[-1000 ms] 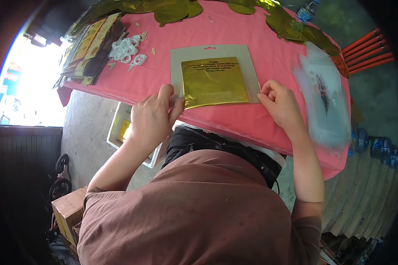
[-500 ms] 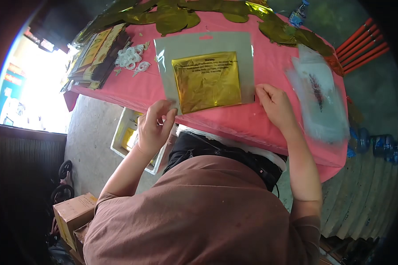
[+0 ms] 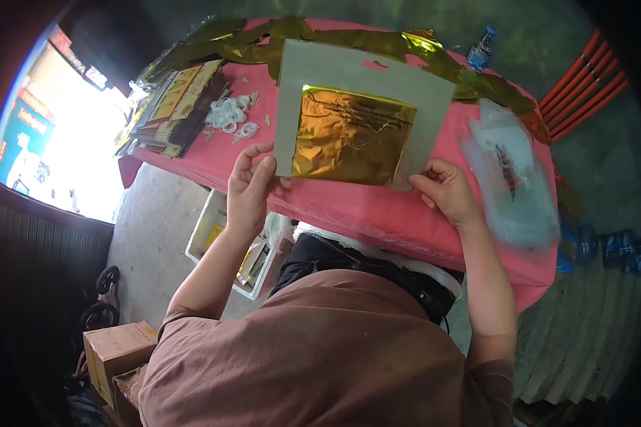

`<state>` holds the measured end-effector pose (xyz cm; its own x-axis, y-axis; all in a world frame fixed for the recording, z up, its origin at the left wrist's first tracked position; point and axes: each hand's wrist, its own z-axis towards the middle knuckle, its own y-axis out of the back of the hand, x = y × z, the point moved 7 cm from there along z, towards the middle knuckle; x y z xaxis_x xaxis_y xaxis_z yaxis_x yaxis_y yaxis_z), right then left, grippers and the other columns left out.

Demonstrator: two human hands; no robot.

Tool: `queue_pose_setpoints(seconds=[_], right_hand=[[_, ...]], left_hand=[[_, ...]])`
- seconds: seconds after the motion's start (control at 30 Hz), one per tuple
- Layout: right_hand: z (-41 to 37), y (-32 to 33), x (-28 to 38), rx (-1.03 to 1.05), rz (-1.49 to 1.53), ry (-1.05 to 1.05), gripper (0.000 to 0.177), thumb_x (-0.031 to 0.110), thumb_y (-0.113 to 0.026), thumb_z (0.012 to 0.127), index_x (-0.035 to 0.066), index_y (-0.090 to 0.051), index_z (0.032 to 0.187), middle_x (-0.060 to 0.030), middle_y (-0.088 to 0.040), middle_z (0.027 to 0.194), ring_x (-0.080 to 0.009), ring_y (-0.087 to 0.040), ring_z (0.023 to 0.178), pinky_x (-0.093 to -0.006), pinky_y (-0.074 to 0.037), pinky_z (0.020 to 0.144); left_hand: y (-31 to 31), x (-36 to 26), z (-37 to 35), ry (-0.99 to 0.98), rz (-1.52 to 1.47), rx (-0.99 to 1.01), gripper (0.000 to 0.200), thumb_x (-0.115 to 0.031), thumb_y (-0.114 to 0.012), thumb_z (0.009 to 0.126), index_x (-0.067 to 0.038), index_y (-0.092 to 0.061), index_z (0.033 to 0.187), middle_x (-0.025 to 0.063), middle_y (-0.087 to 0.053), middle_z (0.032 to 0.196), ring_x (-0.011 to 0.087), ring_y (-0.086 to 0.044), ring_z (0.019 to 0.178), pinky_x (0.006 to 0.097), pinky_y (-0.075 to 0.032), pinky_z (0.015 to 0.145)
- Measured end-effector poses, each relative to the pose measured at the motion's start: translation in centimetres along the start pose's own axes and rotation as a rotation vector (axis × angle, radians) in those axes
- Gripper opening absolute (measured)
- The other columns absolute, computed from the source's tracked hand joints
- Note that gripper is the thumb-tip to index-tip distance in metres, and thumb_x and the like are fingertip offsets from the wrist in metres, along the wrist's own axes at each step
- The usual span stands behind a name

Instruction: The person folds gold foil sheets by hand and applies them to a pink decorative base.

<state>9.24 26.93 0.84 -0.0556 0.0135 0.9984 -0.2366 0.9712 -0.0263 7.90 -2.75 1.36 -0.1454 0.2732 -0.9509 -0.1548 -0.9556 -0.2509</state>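
Note:
A flat clear plastic bag (image 3: 434,107) with a hang hole at its top holds a folded sheet of gold foil (image 3: 352,139) against a greyish backing. Printed lettering crosses the upper part of the foil. My left hand (image 3: 251,185) pinches the bag's lower left corner between thumb and fingers. At the lower right corner, my right hand (image 3: 447,192) grips the edge in the same way. The bag is tilted, its left side higher, and looks raised off the pink tablecloth (image 3: 349,208).
White rings (image 3: 228,114) lie beside a stack of printed packets (image 3: 171,99) on the left. Gold foil pieces (image 3: 263,50) line the far edge. Clear plastic bags (image 3: 516,171) lie at right, a bottle (image 3: 481,50) behind. A white foam box (image 3: 246,285) stands on the floor.
The bag has shifted right, tilted and come up from the tablecloth. My left hand has closed on its corner, and my right hand has moved down to the lower right corner.

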Motion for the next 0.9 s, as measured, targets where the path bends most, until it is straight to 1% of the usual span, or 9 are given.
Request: queue_pose_setpoints(seconds=[0.07, 0.2, 0.33, 0.5, 0.57, 0.6, 0.7, 0.77, 0.9], right_hand=[[-0.3, 0.3, 1.0, -0.094, -0.111, 0.091, 0.008, 0.002, -0.061, 0.084, 0.003, -0.063, 0.092, 0.0002, -0.058, 0.067, -0.0021, -0.043, 0.048, -0.0178, -0.033, 0.043], [-0.7, -0.1, 2.5, -0.143, -0.209, 0.175, 0.009, 0.002, -0.061, 0.085, 0.002, -0.063, 0.094, 0.0016, -0.057, 0.066, -0.0017, -0.043, 0.049, -0.0182, -0.033, 0.043], [-0.6, -0.5, 2.2, -0.149, -0.132, 0.165, 0.005, 0.006, -0.063, 0.085, 0.003, -0.062, 0.081, 0.0042, -0.055, 0.064, -0.0011, -0.042, 0.05, -0.0187, -0.033, 0.044], [-0.6, -1.8, 1.4, -0.117, -0.052, 0.141, 0.008, 0.006, -0.063, 0.085, 0.003, -0.061, 0.078, 0.0043, -0.054, 0.061, -0.0009, -0.04, 0.049, -0.0187, -0.031, 0.043], [-0.7, -1.9, 0.5, -0.049, -0.033, 0.048, 0.003, 0.005, -0.063, 0.085, 0.003, -0.062, 0.084, 0.0033, -0.058, 0.067, -0.0021, -0.048, 0.054, -0.0191, -0.038, 0.048], [-0.8, -1.8, 0.5, -0.051, -0.032, 0.046, 0.003, 0.005, -0.063, 0.085, 0.003, -0.062, 0.084, 0.0033, -0.058, 0.067, -0.0021, -0.048, 0.054, -0.0191, -0.038, 0.048], [-1.1, -2.2, 0.8, 0.045, -0.047, -0.011, 0.015, 0.004, -0.064, 0.083, 0.004, -0.063, 0.098, -0.0008, -0.063, 0.081, -0.0033, -0.052, 0.063, -0.0185, -0.043, 0.056], [-1.2, -1.5, 2.6, -0.038, 0.031, 0.109, 0.024, 0.007, -0.063, 0.084, 0.004, -0.06, 0.107, -0.0024, -0.063, 0.096, -0.006, -0.056, 0.084, -0.0207, -0.045, 0.075], [0.3, 1.9, 6.7, -0.182, 0.109, 0.191, 0.029, 0.009, -0.061, 0.085, 0.002, -0.057, 0.114, -0.003, -0.06, 0.105, -0.0081, -0.054, 0.098, -0.0232, -0.042, 0.087]], left_hand=[[-0.2, 0.5, 0.0, 0.058, -0.125, 0.015, 0.032, -0.02, -0.047, 0.097, -0.003, -0.041, 0.122, 0.0067, -0.062, 0.093, 0.0119, -0.06, 0.075, 0.0233, -0.047, 0.065], [-2.0, 0.2, -0.3, 0.035, -0.283, 0.15, 0.037, -0.02, -0.045, 0.096, -0.001, -0.037, 0.127, 0.0114, -0.055, 0.115, 0.0199, -0.057, 0.1, 0.0339, -0.049, 0.084], [-4.6, 1.0, -1.0, 0.168, -0.233, 0.238, 0.042, -0.014, -0.047, 0.094, -0.003, -0.031, 0.131, 0.0145, -0.049, 0.124, 0.0267, -0.05, 0.117, 0.0447, -0.044, 0.097], [-6.2, 2.6, -0.3, 0.259, -0.438, 0.202, 0.034, -0.011, -0.053, 0.092, -0.001, -0.045, 0.124, 0.0141, -0.055, 0.119, 0.0247, -0.055, 0.111, 0.0409, -0.049, 0.091], [-6.2, 2.2, 0.0, 0.188, -0.493, 0.162, 0.021, -0.009, -0.054, 0.092, 0.003, -0.056, 0.109, 0.0117, -0.063, 0.102, 0.0198, -0.064, 0.091, 0.0343, -0.055, 0.081], [-6.2, 2.3, 0.0, 0.191, -0.494, 0.162, 0.021, -0.009, -0.054, 0.092, 0.003, -0.056, 0.109, 0.0117, -0.063, 0.102, 0.0198, -0.064, 0.091, 0.0343, -0.055, 0.081], [-5.6, 3.3, -0.3, 0.25, -0.358, 0.104, 0.018, -0.009, -0.055, 0.091, 0.004, -0.059, 0.104, 0.0119, -0.064, 0.096, 0.0188, -0.065, 0.082, 0.0324, -0.058, 0.074], [-5.1, 3.5, -0.5, 0.244, -0.28, 0.168, 0.021, -0.011, -0.054, 0.092, 0.003, -0.058, 0.107, 0.0131, -0.065, 0.099, 0.0186, -0.065, 0.082, 0.0316, -0.057, 0.073], [-5.3, 2.9, -1.1, 0.251, -0.128, 0.277, 0.02, -0.01, -0.055, 0.092, 0.004, -0.06, 0.104, 0.0127, -0.066, 0.094, 0.0186, -0.066, 0.076, 0.0301, -0.058, 0.069]])
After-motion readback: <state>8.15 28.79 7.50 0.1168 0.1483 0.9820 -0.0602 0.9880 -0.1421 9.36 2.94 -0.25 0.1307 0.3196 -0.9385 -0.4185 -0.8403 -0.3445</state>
